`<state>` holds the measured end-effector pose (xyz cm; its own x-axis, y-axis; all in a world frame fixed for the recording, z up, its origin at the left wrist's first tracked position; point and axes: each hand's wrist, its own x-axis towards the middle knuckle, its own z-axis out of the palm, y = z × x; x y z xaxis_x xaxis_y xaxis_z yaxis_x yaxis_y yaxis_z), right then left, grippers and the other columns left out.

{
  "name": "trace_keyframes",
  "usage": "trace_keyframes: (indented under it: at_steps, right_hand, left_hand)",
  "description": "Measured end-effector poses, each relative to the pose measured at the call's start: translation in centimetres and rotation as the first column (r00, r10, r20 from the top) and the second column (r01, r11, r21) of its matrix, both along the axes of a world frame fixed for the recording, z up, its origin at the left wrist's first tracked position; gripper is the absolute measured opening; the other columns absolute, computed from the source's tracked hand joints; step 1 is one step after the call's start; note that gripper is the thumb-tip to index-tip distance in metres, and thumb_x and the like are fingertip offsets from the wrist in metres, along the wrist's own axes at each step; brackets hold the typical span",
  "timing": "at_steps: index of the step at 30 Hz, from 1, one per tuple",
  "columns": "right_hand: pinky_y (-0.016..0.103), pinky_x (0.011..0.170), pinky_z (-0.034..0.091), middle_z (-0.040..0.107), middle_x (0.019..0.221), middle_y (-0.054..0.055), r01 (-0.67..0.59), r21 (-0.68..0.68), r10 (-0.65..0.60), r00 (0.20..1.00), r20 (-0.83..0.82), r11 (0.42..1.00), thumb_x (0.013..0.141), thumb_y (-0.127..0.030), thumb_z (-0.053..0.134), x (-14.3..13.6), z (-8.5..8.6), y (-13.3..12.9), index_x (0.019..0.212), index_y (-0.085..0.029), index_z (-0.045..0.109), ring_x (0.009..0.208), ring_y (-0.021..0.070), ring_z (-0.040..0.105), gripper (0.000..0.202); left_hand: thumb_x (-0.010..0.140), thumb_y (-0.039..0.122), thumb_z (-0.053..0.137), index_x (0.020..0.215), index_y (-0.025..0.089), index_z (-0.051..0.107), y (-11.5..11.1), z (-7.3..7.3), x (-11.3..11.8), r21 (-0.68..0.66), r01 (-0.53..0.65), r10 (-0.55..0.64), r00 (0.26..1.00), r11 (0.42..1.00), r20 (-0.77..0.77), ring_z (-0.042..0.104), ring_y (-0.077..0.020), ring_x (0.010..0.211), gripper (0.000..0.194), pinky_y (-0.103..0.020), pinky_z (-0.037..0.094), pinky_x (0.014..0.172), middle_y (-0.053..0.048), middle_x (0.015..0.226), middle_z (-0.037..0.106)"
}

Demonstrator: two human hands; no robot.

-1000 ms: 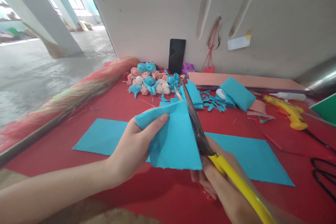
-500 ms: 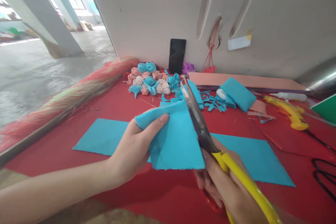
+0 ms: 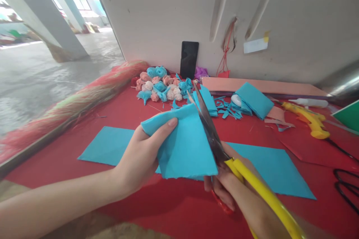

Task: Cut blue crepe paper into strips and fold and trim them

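My left hand [image 3: 148, 142] pinches a folded piece of blue crepe paper [image 3: 186, 145], thumb on top and the other fingers behind it. My right hand [image 3: 232, 186] grips scissors [image 3: 213, 138] with yellow handles. Their blades are slightly parted and lie along the right edge of the paper, tips pointing away from me. Under my hands, a longer blue paper strip [image 3: 280, 168] lies across the red table, its left part [image 3: 106, 145] showing beyond my left wrist. The middle of that strip is hidden.
Paper roses [image 3: 159, 86] are heaped at the back, before a leaning phone [image 3: 189, 59]. Blue scraps [image 3: 228, 110] and folded blue paper [image 3: 255, 101] lie to their right. A yellow glue gun [image 3: 311, 117] with a black cord [image 3: 347, 186] is at right. Fringed strands [image 3: 70, 101] line the left edge.
The scissor blades have parted a little more at the tips. My left hand and the held paper have shifted slightly left and up.
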<state>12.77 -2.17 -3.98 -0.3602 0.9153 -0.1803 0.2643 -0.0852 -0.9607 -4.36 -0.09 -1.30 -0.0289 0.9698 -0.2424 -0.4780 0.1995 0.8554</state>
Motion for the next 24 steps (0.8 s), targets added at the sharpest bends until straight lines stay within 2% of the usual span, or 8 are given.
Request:
trace_keyframes:
  at_steps: [3,7,12,17,24]
  right_hand:
    - [0.022,0.037,0.033,0.038,0.038,-0.008,0.037,-0.045,-0.037,0.999,0.013,0.998,0.087,-0.045,0.039,0.03,0.17,-0.33,0.093,-0.022,0.054,0.031,0.0099,0.037,0.029]
    - [0.02,0.036,0.031,0.038,0.039,-0.008,0.065,-0.021,-0.065,0.998,0.013,0.998,0.087,-0.043,0.04,-0.03,0.12,-0.71,0.09,-0.022,0.054,0.032,0.0084,0.035,0.025]
    - [0.02,0.038,0.033,0.04,0.041,-0.008,0.041,-0.013,-0.041,0.999,0.033,0.999,0.089,-0.039,0.039,-0.05,0.4,-0.91,0.092,-0.021,0.053,0.035,0.0086,0.037,0.023]
    - [0.02,0.038,0.032,0.036,0.04,-0.008,0.022,-0.028,-0.02,0.998,0.057,0.999,0.091,-0.039,0.037,0.03,0.86,-0.8,0.092,-0.02,0.053,0.034,0.0085,0.035,0.025]
    - [0.02,0.037,0.032,0.034,0.039,-0.009,0.015,-0.009,-0.015,1.0,0.025,1.0,0.091,-0.04,0.038,-0.14,0.6,-0.74,0.09,-0.019,0.054,0.033,0.0079,0.034,0.026]
  left_hand:
    - [0.07,0.026,0.076,0.074,0.019,0.069,-0.02,0.05,-0.01,-0.01,-0.01,0.01,1.0,1.0,-0.004,0.067,-0.015,0.055,0.011,-0.019,0.057,0.047,0.001,0.066,0.071]
    - [0.07,0.026,0.076,0.073,0.018,0.068,-0.08,0.14,0.01,-0.017,-0.004,0.004,1.0,1.0,-0.005,0.067,-0.0146,0.054,0.011,-0.02,0.058,0.047,0.001,0.065,0.071]
    - [0.069,0.026,0.077,0.071,0.018,0.068,-0.1,0.3,-0.01,-0.008,-0.021,0.021,1.0,1.0,-0.011,0.064,-0.0125,0.048,0.012,-0.019,0.057,0.044,0.003,0.061,0.068]
    - [0.071,0.026,0.075,0.075,0.02,0.069,-0.05,0.3,0.03,-0.006,-0.006,0.006,1.0,1.0,-0.021,0.067,-0.0139,0.055,0.009,-0.02,0.059,0.05,0.003,0.065,0.07]
    - [0.069,0.028,0.077,0.075,0.019,0.069,-0.08,0.18,-0.03,0.005,0.005,-0.005,0.999,1.0,-0.032,0.067,-0.0145,0.055,0.014,-0.02,0.058,0.049,0.001,0.067,0.071]
